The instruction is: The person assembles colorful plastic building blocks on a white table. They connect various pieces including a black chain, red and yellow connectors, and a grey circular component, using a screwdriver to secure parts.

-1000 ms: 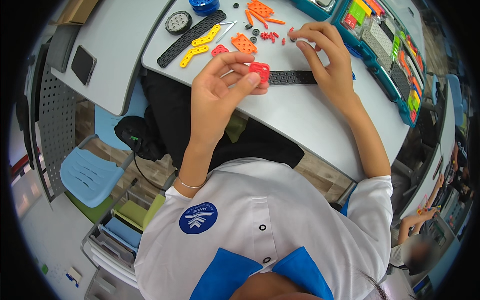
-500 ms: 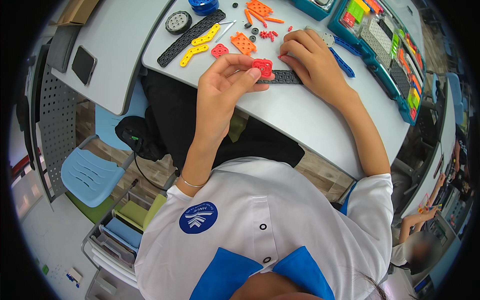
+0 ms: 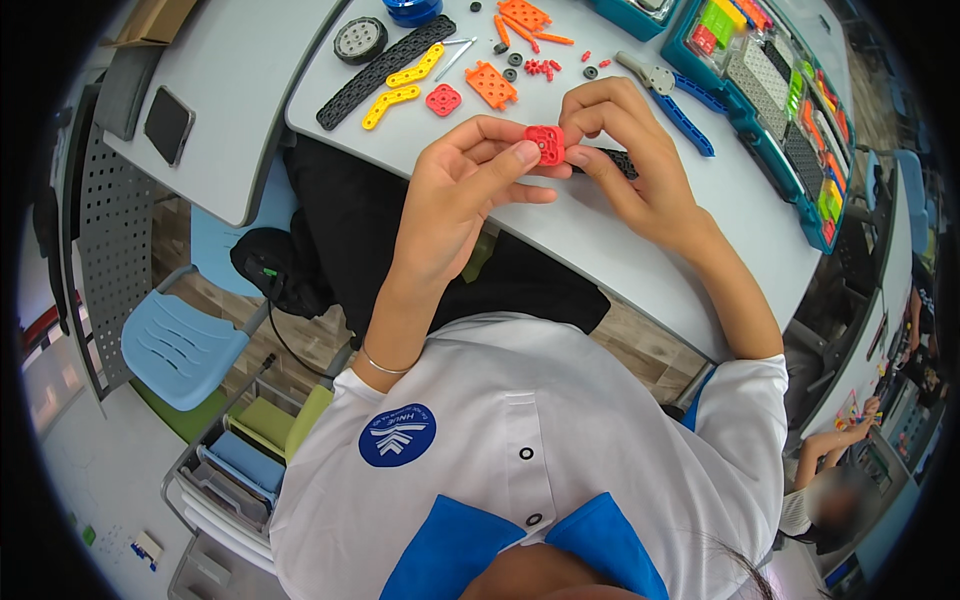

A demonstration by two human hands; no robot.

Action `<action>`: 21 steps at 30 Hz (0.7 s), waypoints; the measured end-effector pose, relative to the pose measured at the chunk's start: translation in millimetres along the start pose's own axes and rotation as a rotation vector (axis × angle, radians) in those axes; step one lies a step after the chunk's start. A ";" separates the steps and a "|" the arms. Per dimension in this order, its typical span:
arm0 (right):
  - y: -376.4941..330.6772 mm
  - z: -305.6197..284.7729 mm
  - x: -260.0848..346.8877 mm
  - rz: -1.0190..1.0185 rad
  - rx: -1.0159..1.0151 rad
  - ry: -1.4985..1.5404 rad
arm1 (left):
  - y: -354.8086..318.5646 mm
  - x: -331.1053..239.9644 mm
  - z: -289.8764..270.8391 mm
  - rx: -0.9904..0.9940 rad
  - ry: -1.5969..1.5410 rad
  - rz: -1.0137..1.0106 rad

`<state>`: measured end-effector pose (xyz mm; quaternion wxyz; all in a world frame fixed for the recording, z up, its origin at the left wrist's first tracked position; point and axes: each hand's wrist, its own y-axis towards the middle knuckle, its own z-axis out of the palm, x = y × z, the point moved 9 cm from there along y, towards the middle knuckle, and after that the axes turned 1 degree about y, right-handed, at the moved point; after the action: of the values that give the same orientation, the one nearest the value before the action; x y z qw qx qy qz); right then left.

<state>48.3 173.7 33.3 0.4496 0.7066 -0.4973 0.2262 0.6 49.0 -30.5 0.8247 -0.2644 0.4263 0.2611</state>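
My left hand (image 3: pixel 465 185) pinches a red square plastic building piece (image 3: pixel 545 144) with holes between thumb and fingers, raised over the table's near edge. My right hand (image 3: pixel 635 150) meets it from the right, thumb and forefinger closed at the piece's right side. A small red pin seems to be in that pinch, mostly hidden by the fingertips. Behind the hands a black perforated beam (image 3: pixel 622 162) lies on the table, partly covered. Another red square piece (image 3: pixel 443 100) rests to the left, beside an orange plate (image 3: pixel 491 85).
Two yellow angled beams (image 3: pixel 390 105), a long black beam (image 3: pixel 385 72) and a grey-black wheel (image 3: pixel 360 40) lie at the left. Red pins (image 3: pixel 540 68) and small black rings sit farther back. Blue-handled pliers (image 3: pixel 680 110) lie right, beside a teal parts case (image 3: pixel 760 130).
My right hand has lifted from the black beam and come to the red square piece. The left hand has shifted slightly right and turned the piece. The pliers' head is now uncovered.
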 end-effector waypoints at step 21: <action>-24.1 -7.0 15.4 0.026 -0.378 0.221 | -10.8 47.8 25.9 -0.019 -0.629 -0.136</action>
<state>77.2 174.5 38.7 0.6228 0.5742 -0.4876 0.2111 46.2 68.0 -55.6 0.9290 -0.2064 0.1296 0.2784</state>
